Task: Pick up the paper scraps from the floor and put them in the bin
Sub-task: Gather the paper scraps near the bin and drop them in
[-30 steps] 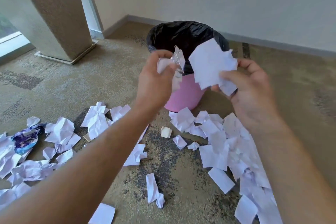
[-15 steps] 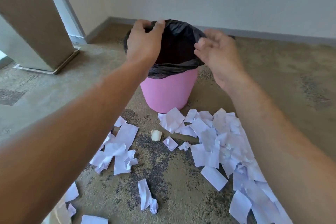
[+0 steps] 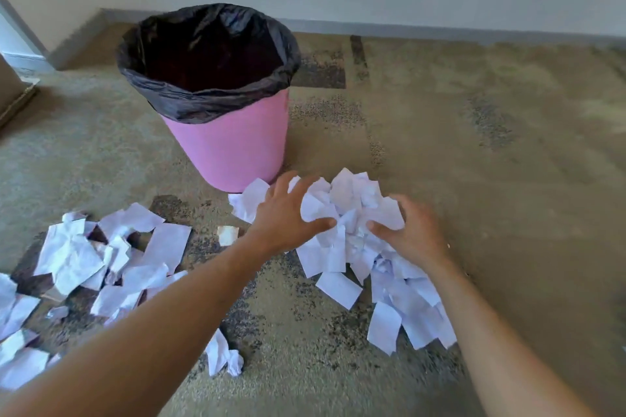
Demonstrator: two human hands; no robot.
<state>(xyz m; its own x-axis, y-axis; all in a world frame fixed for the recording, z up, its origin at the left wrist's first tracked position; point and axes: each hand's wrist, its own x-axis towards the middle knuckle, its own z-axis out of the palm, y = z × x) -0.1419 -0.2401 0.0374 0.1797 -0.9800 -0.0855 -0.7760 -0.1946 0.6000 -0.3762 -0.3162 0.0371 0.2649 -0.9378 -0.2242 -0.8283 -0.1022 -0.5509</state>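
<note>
Two bare forearms, no sleeves visible. Left hand (image 3: 288,217) and right hand (image 3: 411,234): no gloves, rings or watch (wrists plain).

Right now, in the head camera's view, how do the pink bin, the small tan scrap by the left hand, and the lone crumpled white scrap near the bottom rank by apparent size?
1. Pink bin, largest by far.
2. Crumpled white scrap, though being nearer the camera enlarges it.
3. Tan scrap, smallest.
</note>
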